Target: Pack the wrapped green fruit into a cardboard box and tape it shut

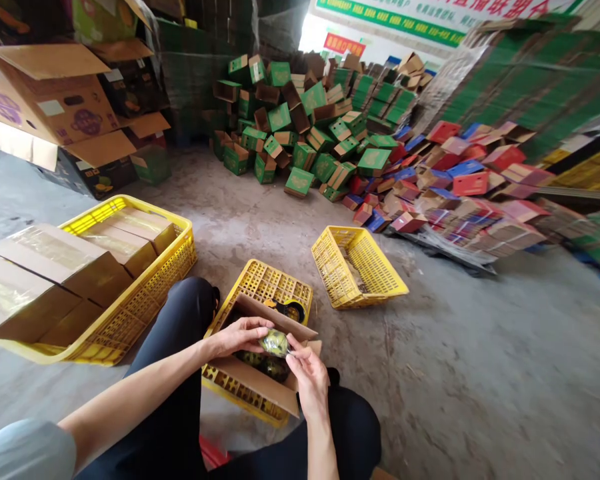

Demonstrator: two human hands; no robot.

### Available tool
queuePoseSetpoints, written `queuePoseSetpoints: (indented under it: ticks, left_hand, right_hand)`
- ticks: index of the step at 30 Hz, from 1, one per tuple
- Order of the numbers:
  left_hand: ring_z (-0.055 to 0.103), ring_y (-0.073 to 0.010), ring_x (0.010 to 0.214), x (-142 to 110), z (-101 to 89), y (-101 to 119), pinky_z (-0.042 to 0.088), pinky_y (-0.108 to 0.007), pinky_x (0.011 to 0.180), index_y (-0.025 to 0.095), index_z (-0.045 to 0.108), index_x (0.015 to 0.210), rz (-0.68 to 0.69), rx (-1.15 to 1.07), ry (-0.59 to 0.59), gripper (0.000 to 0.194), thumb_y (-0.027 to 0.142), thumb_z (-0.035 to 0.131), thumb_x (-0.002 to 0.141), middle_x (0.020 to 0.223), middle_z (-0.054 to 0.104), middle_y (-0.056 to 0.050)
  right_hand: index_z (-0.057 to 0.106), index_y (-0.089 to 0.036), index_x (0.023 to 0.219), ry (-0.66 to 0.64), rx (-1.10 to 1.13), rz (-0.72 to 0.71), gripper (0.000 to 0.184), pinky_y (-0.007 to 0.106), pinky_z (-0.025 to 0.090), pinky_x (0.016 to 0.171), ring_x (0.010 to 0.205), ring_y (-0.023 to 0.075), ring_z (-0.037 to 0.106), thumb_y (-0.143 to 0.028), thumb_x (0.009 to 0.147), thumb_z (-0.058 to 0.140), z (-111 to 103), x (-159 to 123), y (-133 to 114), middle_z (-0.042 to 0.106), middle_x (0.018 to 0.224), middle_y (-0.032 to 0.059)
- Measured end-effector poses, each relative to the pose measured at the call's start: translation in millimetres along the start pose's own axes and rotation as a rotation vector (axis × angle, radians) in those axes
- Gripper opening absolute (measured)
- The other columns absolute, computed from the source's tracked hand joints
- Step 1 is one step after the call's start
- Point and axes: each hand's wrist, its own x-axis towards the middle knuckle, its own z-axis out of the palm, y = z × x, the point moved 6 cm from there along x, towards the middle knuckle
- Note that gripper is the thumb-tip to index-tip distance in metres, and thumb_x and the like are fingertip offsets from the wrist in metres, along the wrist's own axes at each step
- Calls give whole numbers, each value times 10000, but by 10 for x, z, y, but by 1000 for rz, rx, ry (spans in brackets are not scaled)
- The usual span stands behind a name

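Between my two hands is a green fruit in clear plastic wrap (275, 343), held just above an open cardboard box (260, 379). My left hand (243, 335) pinches its left end with thumb and fingers. At the other end, my right hand (307, 373) grips it with the fingertips. More wrapped green fruits (275, 368) lie inside the box, partly hidden by my hands. The box rests on an upturned yellow plastic crate (275, 283) between my knees. On that crate, behind the box, lies a black and orange tape dispenser (294, 309).
To the left, a large yellow crate (145, 313) holds several taped cardboard boxes (55, 257). A smaller yellow basket (360, 267) stands on the concrete floor ahead. Beyond it are heaps of green boxes (300, 180) and red and blue boxes (470, 183). Larger cartons (55, 93) are stacked at upper left.
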Motion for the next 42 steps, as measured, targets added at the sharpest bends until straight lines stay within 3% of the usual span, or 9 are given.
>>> queuePoseSetpoints:
  ticks: [4, 9, 13, 17, 20, 23, 29, 38, 42]
  left_hand:
    - [726, -297, 1110, 39, -49, 0, 590, -407, 937, 191, 723, 1277, 52, 5, 40, 640, 481, 941, 749, 1250, 734, -134]
    - [708, -315, 1134, 26, -66, 38, 595, -400, 902, 214, 700, 1323, 107, 46, 34, 652, 414, 951, 756, 1273, 716, -133]
    - [637, -344, 1271, 0, 9, 61, 578, -387, 937, 321, 555, 1527, 178, 38, -49, 907, 334, 976, 724, 1454, 626, -124]
    - [636, -323, 1278, 0, 47, 65, 540, -413, 1028, 338, 370, 1648, 196, -5, -55, 1141, 309, 997, 695, 1395, 652, -129]
    - [677, -306, 1190, 12, 29, 33, 573, -417, 969, 289, 543, 1537, 116, 21, -24, 890, 431, 947, 757, 1336, 677, -126]
    - [709, -256, 1025, 22, -23, 23, 589, -377, 900, 167, 755, 1172, 82, 90, 29, 573, 543, 906, 767, 1134, 733, -105]
    - [669, -169, 777, 26, -120, 55, 552, -266, 713, 139, 747, 897, 124, 185, 159, 532, 622, 890, 727, 862, 709, -39]
    - [673, -180, 759, 54, -136, 65, 543, -295, 733, 131, 769, 846, 133, 165, 178, 511, 599, 913, 701, 835, 722, -48]
    - [700, -242, 1009, 48, -117, 47, 555, -336, 867, 181, 782, 1131, 150, 114, 117, 518, 518, 910, 760, 1099, 747, -89]
  right_hand:
    - [779, -267, 902, -4, -6, -7, 324, 538, 412, 1229, 1443, 362, 554, -488, 724, 935, 40, -8, -49, 662, 1489, 99]
    - [734, -331, 1314, -37, -25, 96, 643, 526, 462, 1205, 1436, 358, 564, -459, 723, 952, 32, -17, -8, 617, 1541, 76]
    - [701, -304, 1374, -74, -66, 146, 706, 553, 530, 1128, 1285, 368, 686, -439, 727, 949, 1, -10, 134, 668, 1476, 100]
    - [733, -267, 1318, -38, -103, 71, 666, 530, 553, 1105, 1229, 366, 715, -453, 714, 944, -68, 34, 204, 720, 1397, 106]
    - [713, -272, 1342, -30, -96, 32, 679, 516, 544, 1125, 1260, 355, 700, -454, 725, 930, -108, 59, 231, 710, 1416, 93]
    - [693, -277, 1369, -62, -106, 10, 680, 518, 507, 1165, 1299, 350, 678, -446, 746, 909, -119, 68, 243, 691, 1444, 94]
    - [692, -289, 1320, -110, -157, -18, 554, 476, 512, 1156, 1275, 317, 692, -324, 784, 832, -83, 55, 192, 698, 1417, 76]
    - [667, -256, 1158, -93, -241, -89, 421, 351, 622, 921, 1087, 267, 748, -216, 750, 762, -63, 73, 165, 721, 1201, 67]
    - [673, -257, 1154, -36, -302, -148, 405, 384, 624, 956, 1153, 282, 715, -231, 755, 736, -108, 80, 163, 686, 1263, 91]
